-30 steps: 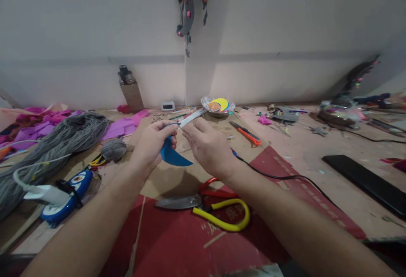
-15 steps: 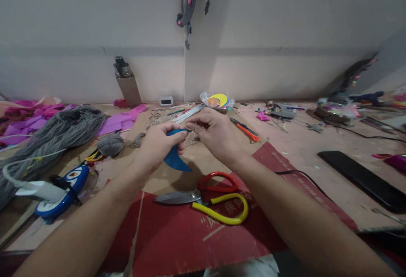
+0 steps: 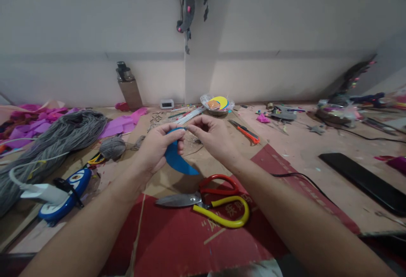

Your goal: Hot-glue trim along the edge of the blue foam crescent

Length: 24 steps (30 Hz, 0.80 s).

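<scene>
The blue crescent (image 3: 179, 163) was located at the centre of the frame, raised above the bench (image 3: 304, 184), with its lower tip pointing down and right. The left hand (image 3: 158, 143) gripped its upper part between thumb and fingers. The right hand (image 3: 215, 137) was positioned at the upper end; its fingers were narrowly spaced, and whether they pinched that end or something thin beside it could not be determined.

The crescent appeared to be a thin, flat sheet. It was judged light and flexible, with little risk of slipping but some risk of creasing at the narrow tips. The broad middle was judged the sounder place for a supporting grip, with only light pressure at the points.

Scissors (image 3: 196, 200) with red and yellow handles lay below the hands, partly on red cardboard (image 3: 171, 243) at lower centre.
</scene>
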### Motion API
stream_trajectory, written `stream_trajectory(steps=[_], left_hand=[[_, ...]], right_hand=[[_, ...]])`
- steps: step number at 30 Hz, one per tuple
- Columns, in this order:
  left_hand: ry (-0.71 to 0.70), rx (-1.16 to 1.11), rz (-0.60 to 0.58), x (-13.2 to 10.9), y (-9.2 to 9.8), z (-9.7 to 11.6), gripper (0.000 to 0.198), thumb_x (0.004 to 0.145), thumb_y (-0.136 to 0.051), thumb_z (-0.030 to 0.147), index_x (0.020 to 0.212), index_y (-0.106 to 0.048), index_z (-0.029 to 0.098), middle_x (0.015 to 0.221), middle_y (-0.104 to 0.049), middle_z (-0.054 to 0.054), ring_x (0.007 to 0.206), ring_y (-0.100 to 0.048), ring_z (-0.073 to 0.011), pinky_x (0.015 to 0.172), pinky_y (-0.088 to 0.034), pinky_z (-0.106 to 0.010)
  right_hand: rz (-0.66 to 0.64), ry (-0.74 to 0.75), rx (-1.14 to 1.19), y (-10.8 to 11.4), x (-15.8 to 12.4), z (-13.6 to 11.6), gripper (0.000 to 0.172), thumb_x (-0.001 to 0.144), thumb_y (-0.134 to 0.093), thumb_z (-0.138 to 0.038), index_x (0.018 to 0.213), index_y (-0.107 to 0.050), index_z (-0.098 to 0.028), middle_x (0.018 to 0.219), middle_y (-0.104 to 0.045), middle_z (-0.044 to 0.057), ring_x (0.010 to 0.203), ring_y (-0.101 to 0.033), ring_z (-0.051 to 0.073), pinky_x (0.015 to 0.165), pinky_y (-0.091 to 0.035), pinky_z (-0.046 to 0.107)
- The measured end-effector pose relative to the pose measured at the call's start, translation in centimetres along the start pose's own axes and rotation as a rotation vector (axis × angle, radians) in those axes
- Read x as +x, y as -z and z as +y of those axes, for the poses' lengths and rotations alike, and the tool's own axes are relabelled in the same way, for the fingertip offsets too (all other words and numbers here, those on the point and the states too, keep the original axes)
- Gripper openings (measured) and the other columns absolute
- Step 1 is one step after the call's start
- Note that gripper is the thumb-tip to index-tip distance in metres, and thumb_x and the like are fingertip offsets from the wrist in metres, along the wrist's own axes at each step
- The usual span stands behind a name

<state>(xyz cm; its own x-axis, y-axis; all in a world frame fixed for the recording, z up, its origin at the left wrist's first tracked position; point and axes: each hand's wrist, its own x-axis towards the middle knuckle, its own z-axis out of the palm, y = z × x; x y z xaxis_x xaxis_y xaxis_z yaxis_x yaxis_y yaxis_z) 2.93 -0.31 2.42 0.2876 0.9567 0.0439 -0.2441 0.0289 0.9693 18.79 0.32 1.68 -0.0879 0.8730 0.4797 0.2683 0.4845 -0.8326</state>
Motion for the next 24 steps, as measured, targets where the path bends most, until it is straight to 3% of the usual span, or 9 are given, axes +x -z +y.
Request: stream_trajectory(steps=[7,18,21,24], left_hand=[[-0.098,-0.044,0.079,0.4,0.2,-0.3,0.017,0.067,-0.071,0.023,0.074,-0.058,0.015,0.063,-0.06,0.002,0.048,-0.053,-0.008,0.045,-0.046,-0.02],[-0.158,0.241,0.241,0.3,0.4,-0.9,0.02,0.066,-0.07,0.029,0.079,-0.059,0.017,0.052,-0.058,0.002,0.043,-0.055,-0.0114,0.045,-0.045,-0.021],[-0.17,0.359,0.233,0.1,0.4,-0.9,0.019,0.068,-0.069,0.03,0.08,-0.06,0.018,0.053,-0.058,0.002,0.045,-0.057,-0.0128,0.045,-0.047,-0.023],[-0.16,0.426,0.183,-0.1,0.3,-0.9,0.016,0.071,-0.066,0.03,0.08,-0.061,0.017,0.055,-0.058,0.001,0.046,-0.057,-0.0124,0.046,-0.047,-0.023]], right_hand=[[-0.007,0.229,-0.242,-0.9,-0.8,0.6,0.009,0.082,-0.056,-0.019,0.079,-0.064,-0.018,0.074,-0.061,0.002,0.069,-0.052,0.013,0.065,-0.04,0.026],[-0.109,0.533,-0.775,-0.6,-1.9,-0.4,0.02,0.091,-0.041,-0.014,0.09,-0.061,-0.017,0.091,-0.057,0.009,0.08,-0.05,0.018,0.072,-0.041,0.032],[-0.064,0.563,-0.784,0.1,-1.7,-1.1,0.02,0.091,-0.041,-0.015,0.092,-0.062,-0.017,0.094,-0.058,0.011,0.084,-0.051,0.02,0.072,-0.042,0.032],[-0.007,0.518,-0.647,0.8,-1.2,-1.5,0.019,0.091,-0.044,-0.017,0.09,-0.063,-0.017,0.093,-0.059,0.01,0.084,-0.053,0.018,0.073,-0.044,0.031]])
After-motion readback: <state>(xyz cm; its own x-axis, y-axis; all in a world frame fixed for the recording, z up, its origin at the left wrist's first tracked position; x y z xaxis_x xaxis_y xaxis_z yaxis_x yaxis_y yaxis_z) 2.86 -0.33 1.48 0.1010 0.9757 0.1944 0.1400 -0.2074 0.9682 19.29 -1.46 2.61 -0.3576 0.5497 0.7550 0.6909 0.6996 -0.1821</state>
